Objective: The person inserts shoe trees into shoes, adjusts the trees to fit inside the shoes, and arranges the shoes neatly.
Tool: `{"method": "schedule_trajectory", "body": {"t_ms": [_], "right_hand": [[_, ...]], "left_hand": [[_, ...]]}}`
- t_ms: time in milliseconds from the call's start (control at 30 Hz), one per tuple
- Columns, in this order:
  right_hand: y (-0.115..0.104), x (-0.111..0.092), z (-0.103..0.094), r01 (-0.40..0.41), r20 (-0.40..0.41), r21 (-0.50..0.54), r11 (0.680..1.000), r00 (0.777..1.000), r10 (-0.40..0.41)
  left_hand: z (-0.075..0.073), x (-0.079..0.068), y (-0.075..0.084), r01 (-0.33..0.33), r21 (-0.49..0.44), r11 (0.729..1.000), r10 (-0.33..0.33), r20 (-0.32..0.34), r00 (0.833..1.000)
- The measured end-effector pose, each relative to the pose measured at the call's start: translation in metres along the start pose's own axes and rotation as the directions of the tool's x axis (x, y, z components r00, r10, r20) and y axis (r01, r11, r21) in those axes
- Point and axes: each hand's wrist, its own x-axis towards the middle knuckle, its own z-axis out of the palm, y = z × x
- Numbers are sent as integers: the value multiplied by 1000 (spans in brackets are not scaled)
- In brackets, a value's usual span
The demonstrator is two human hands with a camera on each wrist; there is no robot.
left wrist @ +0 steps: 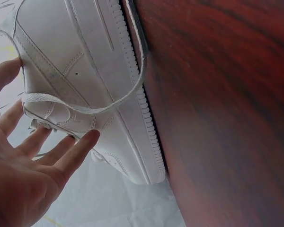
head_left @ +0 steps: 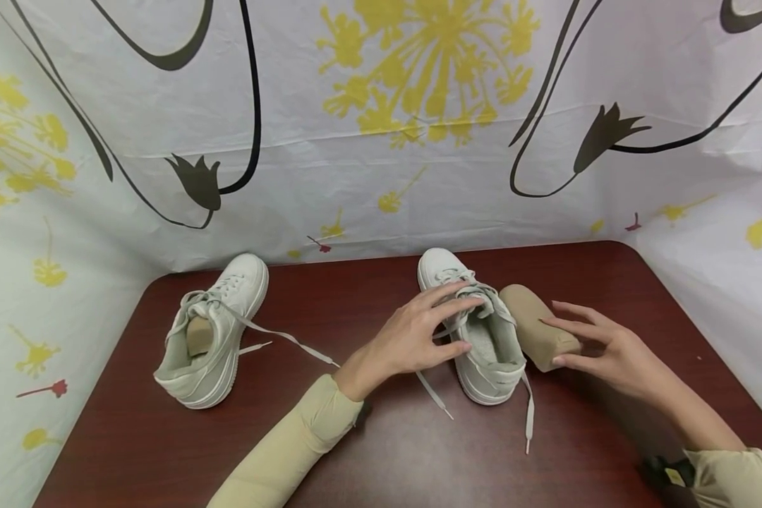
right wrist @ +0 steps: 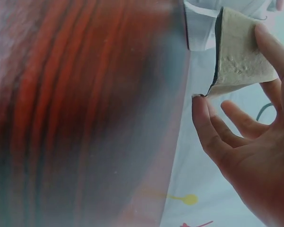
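A white sneaker (head_left: 441, 271) with loosened laces stands right of centre, its toe pointing away. Over its tongue and collar is my left hand (head_left: 413, 331), thumb and fingers spread apart; in the left wrist view that hand (left wrist: 42, 165) has its fingertips at the sneaker's upper (left wrist: 61, 61). Against the sneaker's right side lies a brown paper shoe stuffer (head_left: 533, 328). My right hand (head_left: 616, 353) holds its near end lightly between thumb and fingers. In the right wrist view, the fingers lie along opposite sides of the stuffer (right wrist: 241, 52).
The other white sneaker (head_left: 212, 381) stands at the left with a brown stuffer (head_left: 198, 335) inside and a long lace (head_left: 292, 342) trailing over the dark red table (head_left: 419, 451). Loose lace ends (head_left: 530, 423) hang by the right sneaker. A patterned white sheet (head_left: 330, 176) surrounds the table.
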Motion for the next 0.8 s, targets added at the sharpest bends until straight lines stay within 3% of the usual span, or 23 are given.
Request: {"method": "schedule_trajectory", "body": {"t_ms": [333,533,800], "right_hand": [[-14,-5,-14,-83,66,127,988,995,75],[-22,-8,-19,-59,66,86,994,996,54],[-30,-14,-27,-106,62,117,987,993,99]], "left_hand": [[1,2,-4,-7,-43,999,6,-17,1000],[1,3,-9,-25,-114,993,20,-47,999],[1,4,-8,-26,-115,993,21,-48,999]]}}
